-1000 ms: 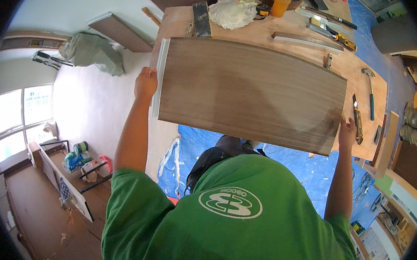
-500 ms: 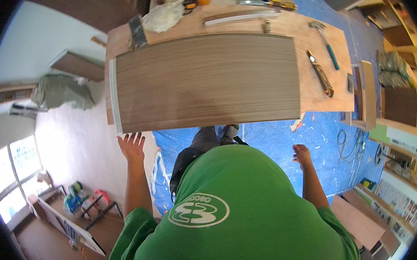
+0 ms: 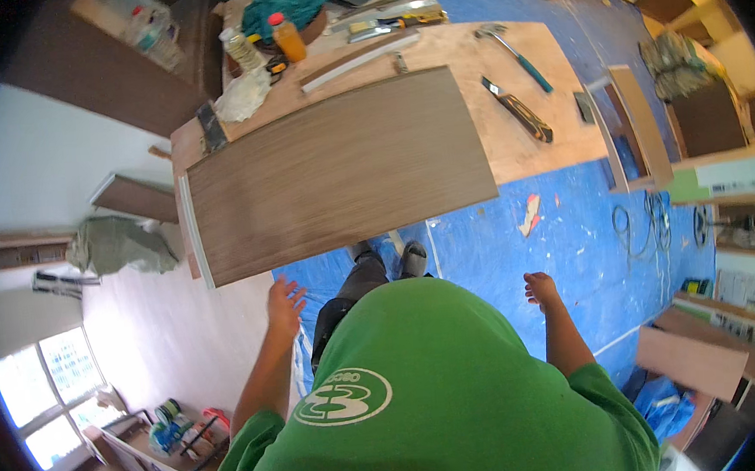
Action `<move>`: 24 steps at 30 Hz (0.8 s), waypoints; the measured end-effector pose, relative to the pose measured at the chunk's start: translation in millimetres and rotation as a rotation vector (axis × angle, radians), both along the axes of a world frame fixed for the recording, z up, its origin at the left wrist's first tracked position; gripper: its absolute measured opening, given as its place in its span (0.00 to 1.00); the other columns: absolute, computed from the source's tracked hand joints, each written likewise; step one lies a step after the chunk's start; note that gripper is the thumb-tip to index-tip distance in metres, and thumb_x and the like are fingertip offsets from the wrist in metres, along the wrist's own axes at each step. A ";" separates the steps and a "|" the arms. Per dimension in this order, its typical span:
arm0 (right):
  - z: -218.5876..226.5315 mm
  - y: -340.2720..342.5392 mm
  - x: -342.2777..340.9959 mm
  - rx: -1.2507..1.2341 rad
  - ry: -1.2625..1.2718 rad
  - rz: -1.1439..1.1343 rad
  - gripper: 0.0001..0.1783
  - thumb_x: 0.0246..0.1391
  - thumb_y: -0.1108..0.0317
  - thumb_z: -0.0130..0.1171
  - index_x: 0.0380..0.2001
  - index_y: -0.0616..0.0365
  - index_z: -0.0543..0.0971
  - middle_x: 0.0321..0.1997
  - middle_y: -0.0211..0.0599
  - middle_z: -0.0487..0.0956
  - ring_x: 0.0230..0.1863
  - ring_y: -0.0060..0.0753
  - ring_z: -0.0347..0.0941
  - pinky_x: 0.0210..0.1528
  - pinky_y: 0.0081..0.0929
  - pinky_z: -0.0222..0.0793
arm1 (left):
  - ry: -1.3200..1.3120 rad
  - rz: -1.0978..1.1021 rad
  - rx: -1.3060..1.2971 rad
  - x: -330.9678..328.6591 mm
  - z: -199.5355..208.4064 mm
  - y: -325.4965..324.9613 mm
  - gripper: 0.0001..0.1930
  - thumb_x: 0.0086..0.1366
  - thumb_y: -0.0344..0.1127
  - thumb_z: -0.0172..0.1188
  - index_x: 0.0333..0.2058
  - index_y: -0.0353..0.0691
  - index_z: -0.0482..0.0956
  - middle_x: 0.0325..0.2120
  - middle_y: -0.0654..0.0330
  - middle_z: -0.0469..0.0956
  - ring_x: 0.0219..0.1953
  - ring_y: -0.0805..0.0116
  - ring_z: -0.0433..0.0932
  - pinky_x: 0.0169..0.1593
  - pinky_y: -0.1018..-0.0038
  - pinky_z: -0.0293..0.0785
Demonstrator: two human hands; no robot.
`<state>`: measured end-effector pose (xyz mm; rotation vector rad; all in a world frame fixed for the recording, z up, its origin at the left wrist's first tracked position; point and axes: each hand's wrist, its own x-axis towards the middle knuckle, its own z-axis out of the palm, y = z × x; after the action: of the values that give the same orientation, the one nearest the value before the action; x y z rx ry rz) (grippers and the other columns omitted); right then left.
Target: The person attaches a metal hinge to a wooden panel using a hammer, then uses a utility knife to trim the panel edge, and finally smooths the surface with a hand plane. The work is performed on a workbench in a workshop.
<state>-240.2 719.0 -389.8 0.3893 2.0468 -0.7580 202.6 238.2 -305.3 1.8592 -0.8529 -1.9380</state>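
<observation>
A brown wood-grain panel lies on the plywood worktable, its near edge jutting past the table's front. Along the panel's left end runs a white strip. My left hand is just below the panel's near left corner, fingers spread, holding nothing. Off to the right, apart from the table, my right hand hangs over the blue floor sheet with loosely bent fingers and nothing in it. Right of the panel lie a yellow-and-black utility knife and a claw hammer with a teal handle.
At the table's back are an orange bottle, a clear bottle, a white cloth and a white-edged strip. Blue sheeting covers the floor. A wooden frame and a coiled cable sit at right.
The view has turned, so table and panel now appear tilted and shifted left. My left hand has drawn back from the panel's near left corner. My right hand remains away from the table.
</observation>
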 end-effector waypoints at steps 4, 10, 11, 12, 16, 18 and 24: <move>-8.9 25.0 15.7 0.007 -0.023 -0.015 0.20 0.63 0.51 0.63 0.46 0.57 0.80 0.31 0.34 0.79 0.27 0.30 0.75 0.29 0.34 0.73 | 0.085 -0.870 -0.197 -79.6 117.1 43.7 0.30 0.72 0.54 0.58 0.64 0.39 0.73 0.57 0.57 0.77 0.63 0.61 0.71 0.70 0.60 0.61; -18.8 35.2 37.7 0.045 -0.085 0.017 0.20 0.64 0.50 0.62 0.43 0.56 0.79 0.33 0.35 0.79 0.28 0.32 0.75 0.30 0.35 0.73 | 0.372 -1.280 0.018 -96.9 279.2 -5.3 0.30 0.70 0.49 0.64 0.62 0.33 0.75 0.55 0.49 0.81 0.53 0.58 0.82 0.55 0.64 0.79; -18.1 38.1 38.7 0.040 -0.084 0.022 0.20 0.64 0.50 0.62 0.43 0.56 0.79 0.33 0.35 0.79 0.28 0.32 0.75 0.30 0.36 0.73 | 0.383 -1.241 0.145 -96.1 306.2 -17.6 0.31 0.68 0.50 0.66 0.61 0.33 0.76 0.53 0.47 0.82 0.49 0.57 0.85 0.50 0.64 0.83; -20.9 39.8 39.1 0.038 -0.069 0.029 0.20 0.63 0.50 0.63 0.43 0.57 0.79 0.32 0.35 0.79 0.28 0.33 0.76 0.29 0.36 0.74 | 0.405 -1.256 0.087 -102.6 333.1 -17.9 0.32 0.66 0.50 0.67 0.60 0.32 0.76 0.52 0.46 0.82 0.47 0.56 0.86 0.48 0.63 0.84; -26.7 37.0 39.3 0.038 -0.034 0.041 0.20 0.62 0.50 0.63 0.41 0.59 0.81 0.29 0.36 0.80 0.27 0.34 0.77 0.26 0.36 0.76 | 0.550 -1.577 -0.452 -143.4 400.5 -17.2 0.26 0.67 0.48 0.67 0.54 0.32 0.82 0.50 0.43 0.83 0.44 0.55 0.87 0.47 0.63 0.84; -26.2 42.9 40.8 0.050 -0.023 0.017 0.21 0.62 0.50 0.64 0.40 0.60 0.81 0.28 0.36 0.80 0.26 0.34 0.77 0.25 0.36 0.76 | 0.743 -1.574 -0.320 -182.4 420.9 3.6 0.24 0.69 0.45 0.63 0.54 0.29 0.81 0.51 0.40 0.82 0.47 0.53 0.86 0.50 0.62 0.82; -28.7 6.4 40.3 -0.025 0.009 0.054 0.21 0.62 0.50 0.64 0.40 0.60 0.81 0.27 0.36 0.80 0.24 0.33 0.77 0.24 0.37 0.75 | 1.663 -1.232 -0.245 -227.1 409.5 120.4 0.33 0.75 0.58 0.49 0.52 0.27 0.80 0.53 0.35 0.78 0.59 0.41 0.78 0.60 0.47 0.74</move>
<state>-199.9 725.4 -418.5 0.3160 2.0457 -0.7537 -24.4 358.7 104.2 -0.9633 -1.3793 -2.6370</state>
